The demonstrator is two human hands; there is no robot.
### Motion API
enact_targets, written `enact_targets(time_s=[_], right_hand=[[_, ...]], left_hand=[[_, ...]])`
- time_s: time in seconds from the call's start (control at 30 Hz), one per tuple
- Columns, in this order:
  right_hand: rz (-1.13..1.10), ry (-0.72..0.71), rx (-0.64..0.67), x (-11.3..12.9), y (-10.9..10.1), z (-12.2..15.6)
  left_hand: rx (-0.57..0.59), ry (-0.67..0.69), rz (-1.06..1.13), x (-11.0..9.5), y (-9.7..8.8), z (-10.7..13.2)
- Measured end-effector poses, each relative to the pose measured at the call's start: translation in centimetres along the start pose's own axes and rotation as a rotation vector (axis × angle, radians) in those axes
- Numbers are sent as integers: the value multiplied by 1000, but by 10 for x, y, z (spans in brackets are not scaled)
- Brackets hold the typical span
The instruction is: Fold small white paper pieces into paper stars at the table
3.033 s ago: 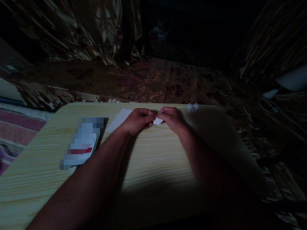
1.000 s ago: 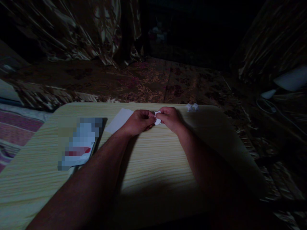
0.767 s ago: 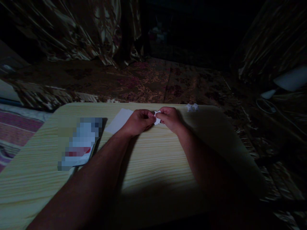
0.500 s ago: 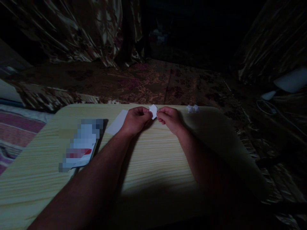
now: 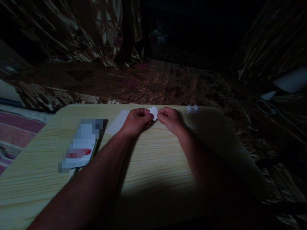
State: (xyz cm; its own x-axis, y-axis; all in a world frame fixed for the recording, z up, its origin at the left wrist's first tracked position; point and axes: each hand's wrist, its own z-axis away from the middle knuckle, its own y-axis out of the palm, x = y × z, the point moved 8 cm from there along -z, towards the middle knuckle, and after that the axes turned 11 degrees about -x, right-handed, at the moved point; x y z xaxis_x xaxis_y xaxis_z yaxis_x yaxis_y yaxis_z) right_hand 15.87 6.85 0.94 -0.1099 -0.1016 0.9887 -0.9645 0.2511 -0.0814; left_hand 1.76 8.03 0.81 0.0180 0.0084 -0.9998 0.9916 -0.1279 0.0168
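A small folded white paper piece (image 5: 153,112) is pinched between both hands near the far edge of a light wooden table (image 5: 153,159). My left hand (image 5: 136,121) grips its left side with closed fingers. My right hand (image 5: 169,118) pinches its right side, fingers curled. A flat white paper sheet (image 5: 118,122) lies on the table just left of my left hand, partly hidden by it. Two small finished folded white paper pieces (image 5: 192,109) sit at the far edge, right of my right hand.
A blurred white and red packet (image 5: 81,145) lies on the table's left part. Beyond the table are a patterned dark cloth (image 5: 148,83) and shiny drapes. A striped cloth (image 5: 16,127) is at the left; a white object and cable (image 5: 271,99) are at the right.
The paper piece was held low between the fingertips, mostly hidden; both hands have lifted it slightly and turned it so more of its white face shows.
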Motion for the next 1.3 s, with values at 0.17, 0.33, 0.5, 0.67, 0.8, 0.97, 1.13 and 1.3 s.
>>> enact_targets(time_s=[0.17, 0.33, 0.5, 0.67, 0.8, 0.97, 1.13, 1.3], right_hand=[[9, 1, -1, 0, 0, 0], [15, -30, 22, 1, 2, 1], [21, -23, 16, 0, 2, 1], [23, -29, 20, 1, 3, 1], [24, -42, 20, 1, 3, 1], [24, -70, 30, 2, 4, 2], [37, -76, 37, 4, 4, 3], [25, -86, 26, 6, 3, 3]], left_hand=[[21, -5, -6, -1, 2, 1], [-36, 15, -16, 0, -1, -1], [-105, 22, -17, 1, -4, -2], [-83, 16, 1, 1, -2, -1], [-81, -9, 39, 1, -1, -1], [-96, -26, 93, 0, 0, -1], [-125, -35, 113, 0, -1, -2], [-109, -29, 78, 0, -1, -1]])
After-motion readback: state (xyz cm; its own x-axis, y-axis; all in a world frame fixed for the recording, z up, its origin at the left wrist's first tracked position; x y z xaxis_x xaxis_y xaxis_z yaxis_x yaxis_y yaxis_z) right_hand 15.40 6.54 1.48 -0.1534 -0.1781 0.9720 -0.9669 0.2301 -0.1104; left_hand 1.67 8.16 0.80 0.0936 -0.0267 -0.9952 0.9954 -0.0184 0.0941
